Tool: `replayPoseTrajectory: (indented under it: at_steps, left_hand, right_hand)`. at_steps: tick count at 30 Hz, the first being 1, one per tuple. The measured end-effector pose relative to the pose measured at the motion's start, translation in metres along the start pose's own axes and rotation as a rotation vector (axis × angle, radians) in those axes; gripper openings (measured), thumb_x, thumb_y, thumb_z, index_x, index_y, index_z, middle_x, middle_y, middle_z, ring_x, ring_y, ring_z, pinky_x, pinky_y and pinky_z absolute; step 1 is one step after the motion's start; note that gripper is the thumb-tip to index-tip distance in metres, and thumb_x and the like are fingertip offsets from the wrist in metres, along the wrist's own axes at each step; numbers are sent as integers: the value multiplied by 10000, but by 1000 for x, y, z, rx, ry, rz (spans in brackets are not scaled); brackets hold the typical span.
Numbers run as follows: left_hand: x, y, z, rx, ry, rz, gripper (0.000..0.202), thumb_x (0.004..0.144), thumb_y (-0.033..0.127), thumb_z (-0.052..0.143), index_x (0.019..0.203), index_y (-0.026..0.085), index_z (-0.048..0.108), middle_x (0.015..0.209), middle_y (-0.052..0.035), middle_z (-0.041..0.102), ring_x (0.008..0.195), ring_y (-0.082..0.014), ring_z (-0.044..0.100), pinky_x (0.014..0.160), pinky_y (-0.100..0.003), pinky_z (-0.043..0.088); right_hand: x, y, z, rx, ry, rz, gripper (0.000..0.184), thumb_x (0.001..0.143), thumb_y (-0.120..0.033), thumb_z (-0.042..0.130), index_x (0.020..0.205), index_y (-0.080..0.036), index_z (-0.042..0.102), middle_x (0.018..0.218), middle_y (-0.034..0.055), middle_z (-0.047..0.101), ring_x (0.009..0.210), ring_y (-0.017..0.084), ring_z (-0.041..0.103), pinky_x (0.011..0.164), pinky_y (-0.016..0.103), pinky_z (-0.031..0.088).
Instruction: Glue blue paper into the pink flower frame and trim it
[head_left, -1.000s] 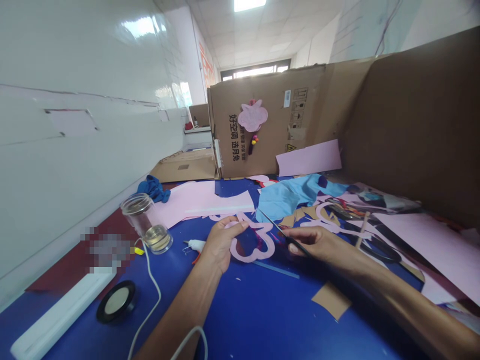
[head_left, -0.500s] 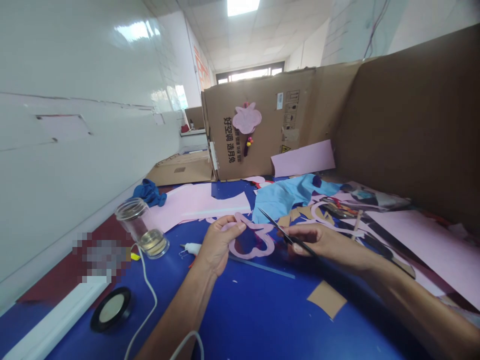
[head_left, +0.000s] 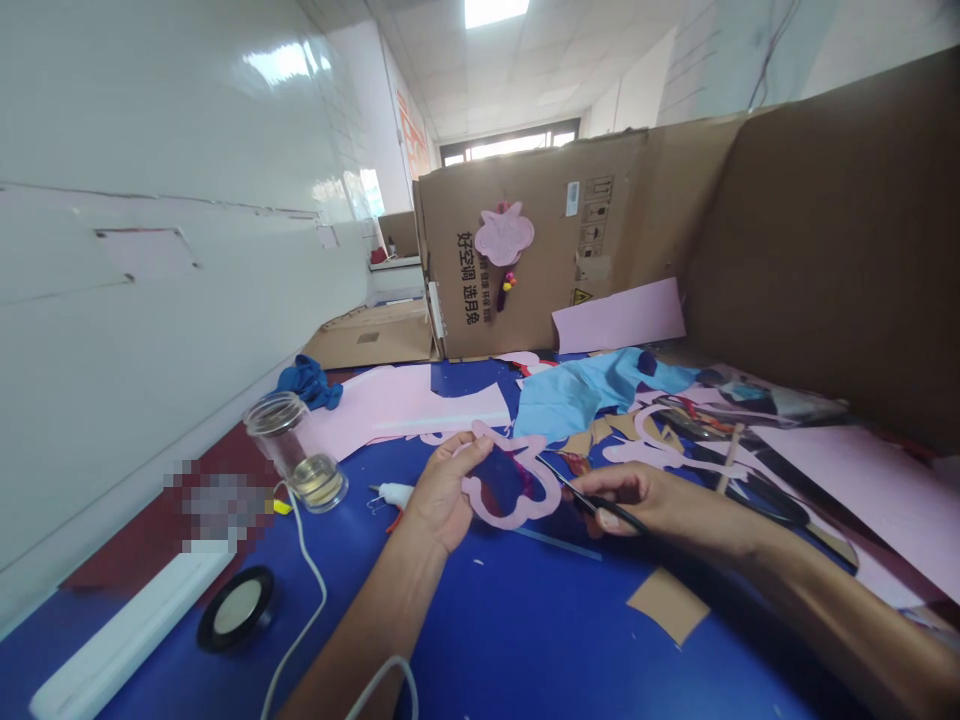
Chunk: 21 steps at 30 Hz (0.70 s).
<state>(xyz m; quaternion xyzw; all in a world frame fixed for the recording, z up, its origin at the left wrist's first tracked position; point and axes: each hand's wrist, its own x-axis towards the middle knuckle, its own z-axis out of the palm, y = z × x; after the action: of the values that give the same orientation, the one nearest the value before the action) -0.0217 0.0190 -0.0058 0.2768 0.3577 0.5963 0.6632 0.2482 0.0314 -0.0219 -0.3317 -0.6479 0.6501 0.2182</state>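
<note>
While in R hand [head_left: 645,505], scissors [head_left: 559,473] partly hidden

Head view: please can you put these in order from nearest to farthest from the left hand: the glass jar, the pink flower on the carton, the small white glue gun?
1. Small white glue gun: just left of the left hand.
2. Glass jar: farther left, near the wall.
3. Pink flower: far ahead, fixed on the cardboard carton.

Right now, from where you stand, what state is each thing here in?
Left hand, gripping the pink foam cutout
Pink foam cutout, held up off the table, ring-shaped
Right hand, holding the black scissors
Black scissors, tips beside the cutout
Glass jar, upright, yellow liquid inside
Blue cloth, crumpled
</note>
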Motion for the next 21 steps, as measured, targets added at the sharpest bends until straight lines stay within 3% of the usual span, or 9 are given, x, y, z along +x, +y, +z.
replayPoseTrajectory:
  at_steps: [8, 21]
  left_hand:
    - [-1, -3, 1, 35, 32, 8, 392, 559, 252, 1009, 802, 160, 716, 793, -33, 759, 722, -156, 698, 771, -303, 559]
    - [-3, -11, 6, 96, 69, -22, 420, 525, 279, 1010, 761, 167, 680, 719, -28, 733, 660, -171, 674, 692, -317, 537]
  right_hand:
    - [1, 6, 1, 84, -62, -43, 417, 834, -510, 858, 1089, -185, 797, 878, 28, 674, 743, 129, 493, 679, 233, 368]
    - [2, -1, 8, 61, -98, -64, 466, 835, -569, 833, 1058, -161, 799, 863, 28, 625, 757, 149, 452, 684, 259, 338]
